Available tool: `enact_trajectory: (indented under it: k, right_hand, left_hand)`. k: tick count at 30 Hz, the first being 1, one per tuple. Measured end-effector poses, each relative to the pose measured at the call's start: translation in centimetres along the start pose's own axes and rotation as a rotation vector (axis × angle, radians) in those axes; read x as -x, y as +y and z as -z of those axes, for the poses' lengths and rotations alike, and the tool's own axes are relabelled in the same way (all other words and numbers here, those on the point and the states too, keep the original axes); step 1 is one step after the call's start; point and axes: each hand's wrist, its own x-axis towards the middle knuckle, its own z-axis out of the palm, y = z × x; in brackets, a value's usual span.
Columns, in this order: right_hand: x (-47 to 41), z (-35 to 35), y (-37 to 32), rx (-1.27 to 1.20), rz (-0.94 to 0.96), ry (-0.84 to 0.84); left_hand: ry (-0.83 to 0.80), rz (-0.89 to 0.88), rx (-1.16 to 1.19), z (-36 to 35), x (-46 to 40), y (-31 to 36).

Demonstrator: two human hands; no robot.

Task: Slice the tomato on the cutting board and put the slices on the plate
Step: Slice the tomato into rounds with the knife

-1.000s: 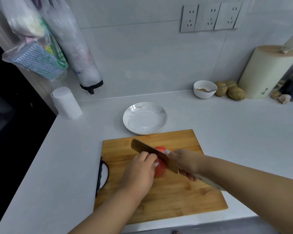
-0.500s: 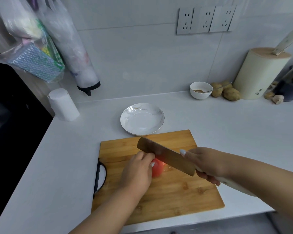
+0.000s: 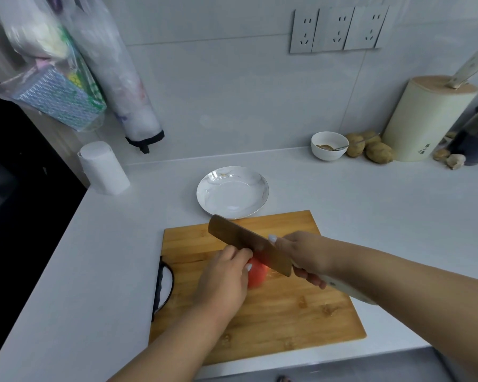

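Head view, nearest first. Wooden cutting board [image 3: 273, 312] at lower centre of frame, flat on white tabletop [image 3: 370, 216], black handle at its left edge. Left hand [image 3: 224, 282] on board, fingers curled over tomato [image 3: 257, 274], gripping it from left side; tomato red, partly hidden by fingers and blade, resting on board just left of centre. Right hand [image 3: 304, 255] wrapped tight around pale handle of knife [image 3: 249, 244], forefinger extended along blade top. Broad blade angled toward upper left, lower edge at top of tomato; contact or cut depth not determinable. No cut slices discernible.

Beyond board, touching or just past its far edge: white plate [image 3: 204, 194], holding nothing. Left of plate, near tabletop edge: white paper roll [image 3: 102, 169], upright. Far right against wall: small white bowl [image 3: 329, 146] with spoon, potatoes [image 3: 378, 153] beside it, cream knife block [image 3: 425, 119] with one handle protruding. Upper left: plastic bags [image 3: 66, 78] hanging. Upper right on wall: three sockets [image 3: 337, 30].
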Motion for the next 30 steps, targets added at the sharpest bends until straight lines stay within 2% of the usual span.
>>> enact_trajectory:
  k: [5, 15, 26, 30]
  right_hand:
    - [-1.4, -0.5, -0.7, 0.020, -0.004, -0.008]
    - [-0.2, 0.3, 3.0, 0.012, -0.089, -0.030]
    - [-4.3, -2.8, 0.7, 0.158, -0.034, -0.053]
    - [-4.4, -3.3, 1.0, 0.115, 0.015, -0.022]
  left_hand:
    - [-0.013, -0.007, 0.004, 0.0, 0.2, 0.0]
    - [0.003, -0.028, -0.004, 0.0, 0.0, 0.2]
    - [0.036, -0.046, -0.022, -0.3, 0.0, 0.0]
    - [0.040, -0.031, -0.016, -0.4, 0.1, -0.1]
